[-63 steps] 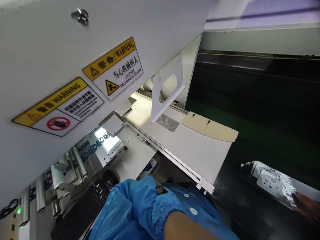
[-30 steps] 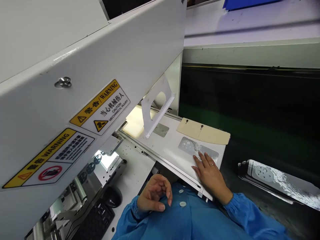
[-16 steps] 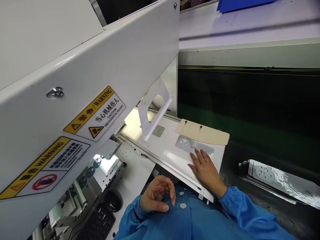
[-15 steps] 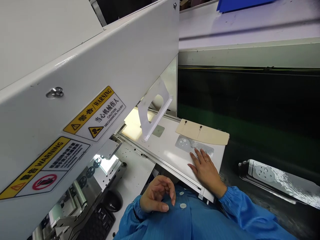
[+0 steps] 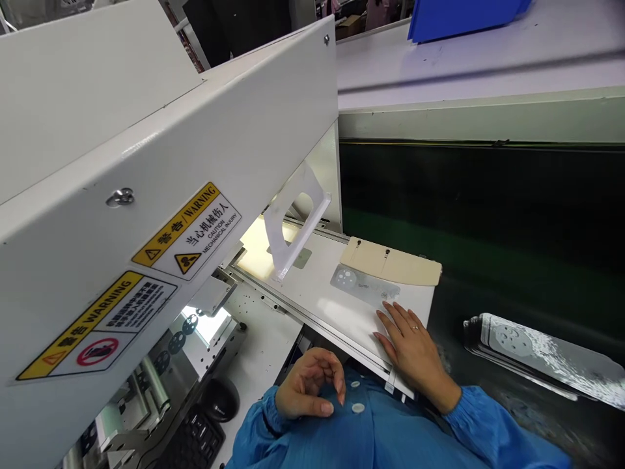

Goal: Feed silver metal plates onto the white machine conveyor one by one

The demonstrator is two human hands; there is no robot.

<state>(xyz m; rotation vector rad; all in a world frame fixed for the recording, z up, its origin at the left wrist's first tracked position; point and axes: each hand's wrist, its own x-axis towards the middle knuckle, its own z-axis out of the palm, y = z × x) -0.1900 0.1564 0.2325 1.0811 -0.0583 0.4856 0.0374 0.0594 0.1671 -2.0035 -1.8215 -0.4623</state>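
My right hand point(image 5: 413, 342) lies flat and open on the white feed table point(image 5: 336, 306), its fingertips just short of a grey perforated metal sheet point(image 5: 364, 285). The sheet lies beside a beige guide plate point(image 5: 390, 264). My left hand point(image 5: 310, 391) hovers at my chest over the blue smock, fingers loosely curled with nothing visible in them. A clear plastic guard point(image 5: 293, 225) hangs over the table's inner end at the machine's opening.
A big white machine housing point(image 5: 146, 163) with yellow warning labels point(image 5: 188, 228) fills the left. A stack of grey perforated sheets point(image 5: 541, 355) rests on the dark green conveyor point(image 5: 488, 260) at right. Below left are a keyboard point(image 5: 190, 433) and a mouse point(image 5: 219, 397).
The grey sheet has slid further along the table toward the machine opening. My right hand has come off it and rests flat behind it. My left hand has barely moved.
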